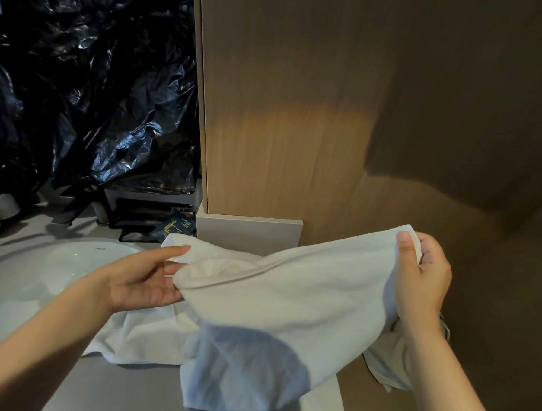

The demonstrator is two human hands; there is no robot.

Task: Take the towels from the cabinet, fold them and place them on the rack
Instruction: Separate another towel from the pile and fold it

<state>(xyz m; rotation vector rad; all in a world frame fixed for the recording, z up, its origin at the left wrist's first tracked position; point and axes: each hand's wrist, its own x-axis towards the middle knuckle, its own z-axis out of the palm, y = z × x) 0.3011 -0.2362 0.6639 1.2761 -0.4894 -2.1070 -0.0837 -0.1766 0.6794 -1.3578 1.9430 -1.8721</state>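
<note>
Towel: a white towel (290,294) is hanging stretched between the two hands at about 5 o'clock in the view. Its lower part is drooping over the counter edge and a round shadow is falling on it.
Left hand: the left hand (153,277) is pinching the bunched left end of the towel, thumb lying along the top and fingers going underneath.
Right hand: the right hand (423,276) is gripping the towel's upper right corner at 3 o'clock, thumb pressing on the front and fingers curling behind.
Loose cloth: more white cloth (140,333) is lying on the counter under the left wrist. Whether it is part of the same towel cannot be told.
Surface: a grey countertop (112,385) is running along 7 o'clock, with a white basin (56,266) sitting in it at 9 o'clock.
Room, right: a wood-grain panel (331,114) is filling 12 to 3 o'clock, with a warm patch of light glowing on it.
Room, left: crumpled black plastic sheeting (82,69) is covering 10 to 11 o'clock.
Back of counter: a black tray (150,211) is holding a dark packet (177,227) with gold lettering, just below the sheeting.
</note>
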